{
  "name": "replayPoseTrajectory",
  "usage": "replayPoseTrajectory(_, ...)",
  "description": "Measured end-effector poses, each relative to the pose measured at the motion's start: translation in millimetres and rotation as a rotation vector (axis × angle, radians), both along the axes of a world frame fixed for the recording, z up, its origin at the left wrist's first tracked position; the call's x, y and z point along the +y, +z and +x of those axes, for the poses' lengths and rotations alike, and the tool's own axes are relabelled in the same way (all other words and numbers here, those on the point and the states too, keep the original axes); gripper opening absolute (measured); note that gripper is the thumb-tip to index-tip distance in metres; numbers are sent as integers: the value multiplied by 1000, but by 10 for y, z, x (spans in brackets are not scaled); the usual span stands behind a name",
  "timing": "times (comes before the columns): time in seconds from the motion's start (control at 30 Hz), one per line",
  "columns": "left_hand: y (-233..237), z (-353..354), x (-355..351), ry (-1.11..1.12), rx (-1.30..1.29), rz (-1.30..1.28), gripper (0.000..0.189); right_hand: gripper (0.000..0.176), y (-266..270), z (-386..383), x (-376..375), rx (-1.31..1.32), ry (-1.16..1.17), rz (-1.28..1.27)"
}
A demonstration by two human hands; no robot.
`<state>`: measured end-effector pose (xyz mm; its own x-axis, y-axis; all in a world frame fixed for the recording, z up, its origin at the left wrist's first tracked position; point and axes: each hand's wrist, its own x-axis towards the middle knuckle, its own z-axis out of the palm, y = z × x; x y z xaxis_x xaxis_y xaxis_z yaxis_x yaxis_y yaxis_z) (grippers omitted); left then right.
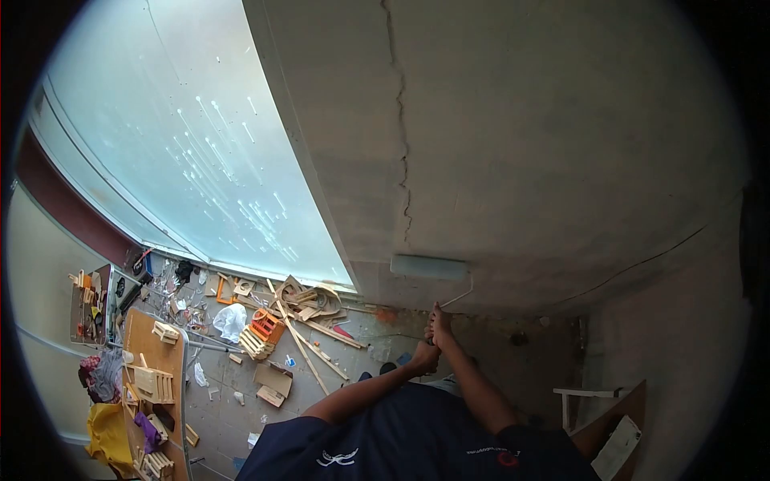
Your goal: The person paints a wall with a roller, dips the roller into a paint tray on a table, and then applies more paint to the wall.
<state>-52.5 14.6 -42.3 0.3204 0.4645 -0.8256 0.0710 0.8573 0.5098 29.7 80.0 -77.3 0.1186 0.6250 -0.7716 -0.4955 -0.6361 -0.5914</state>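
Observation:
A paint roller (pixel 428 267) with a pale sleeve lies against the grey wall (pixel 513 160), near the bottom of a long crack. Its thin wire frame bends down to the handle, which both hands grip. My right hand (pixel 438 327) is closed round the upper part of the handle, thumb pointing up along it. Just below, my left hand (pixel 425 357) is wrapped round the lower end. The handle itself is mostly hidden by my fingers.
Wooden strips (pixel 305 345), a cardboard box (pixel 273 385), an orange crate (pixel 266 325) and litter cover the floor to the left. A table (pixel 180 377) bears small wooden crates. A large frosted window (pixel 208 144) meets the wall. At lower right stands a wooden board (pixel 634 417).

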Motion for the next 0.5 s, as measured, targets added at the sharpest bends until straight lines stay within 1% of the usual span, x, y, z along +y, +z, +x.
replayPoseTrajectory(0.07, -192, -49, -10, -132, 47, 122, 23, 49, -68, -26, -1, 10, -7, -47)
replayPoseTrajectory(0.1, -147, -85, 19, -198, 73, 188, 24, 50, -77, -61, 11, -8, -14, -54)
replayPoseTrajectory(0.2, 29, -83, -55, -222, 138, 268, 26, 50, -96, -56, -13, 6, 18, -66)
replayPoseTrajectory(0.3, -81, -125, -134, -146, -10, 145, 20, 49, -92, -57, -124, 62, 29, -111)
replayPoseTrajectory(0.4, -189, -160, -208, -192, 98, 179, 20, 49, 25, -178, -147, 58, 81, -150)
replayPoseTrajectory(0.47, -383, -303, -256, -634, 320, 767, 20, 50, -219, -256, -171, 14, 162, -138)
replayPoseTrajectory(0.5, -479, -351, -281, -487, 277, 686, 18, 51, -217, -335, -118, 21, 189, -136)
